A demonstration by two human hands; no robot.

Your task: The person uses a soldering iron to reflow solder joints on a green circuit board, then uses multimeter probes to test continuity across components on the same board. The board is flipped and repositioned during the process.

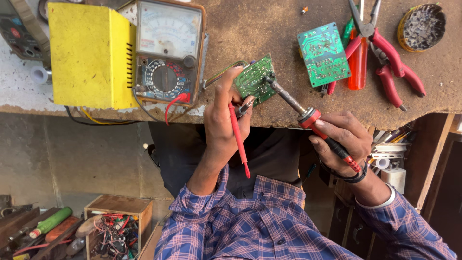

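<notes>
Brown workbench [269, 29], worn and pitted, edge running across mid-frame; concrete floor below, dim. Yellow box [86, 53] at top left, its far edge cut off by the frame; wires trailing from under it, ends hidden. Analog multimeter [168, 50] just beside the box, top edge cut off. Wooden crate [118, 226] of tangled wires low on the floor, contents hard to sort out. Second green circuit board [323, 54] lying flat on the bench, partly covering red-handled pliers [392, 60]. Left hand [224, 120] raised over the bench edge, fingers closed on a small green circuit board [254, 79] held tilted above the bench, a red probe [238, 139] pinched in the same grip, tip hidden behind the fingers. Right hand [341, 142] wrapped around a red-handled soldering iron [308, 118], tip touching the held board. Round tin [422, 26] at top right, contents unclear.
</notes>
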